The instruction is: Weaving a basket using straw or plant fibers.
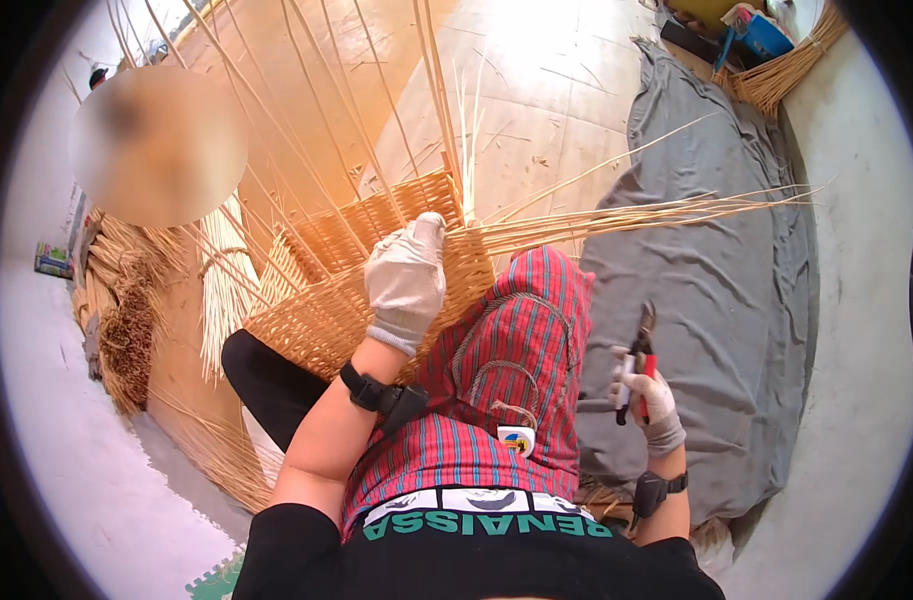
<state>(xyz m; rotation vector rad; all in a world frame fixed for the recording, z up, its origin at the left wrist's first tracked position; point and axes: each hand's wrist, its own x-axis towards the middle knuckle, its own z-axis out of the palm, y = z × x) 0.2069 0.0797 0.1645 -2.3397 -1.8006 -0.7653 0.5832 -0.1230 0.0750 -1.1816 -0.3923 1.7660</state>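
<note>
Resting on the corner of the basket [311, 325], the gloved left hand [406, 278] was seen curled; what was gripped beneath could not be told. Pruning shears [645, 332] were held by the right hand [654, 397], its fingers closed round the handles. The basket was supported against the lap: its walls were woven, but upright stakes [345, 110] and sideways canes [566, 229] seemed left unfinished, and reach could be hindered by them. Farther out, a grey cloth [716, 330] was spread, and a pale bundle [226, 280] was laid at left.
</note>
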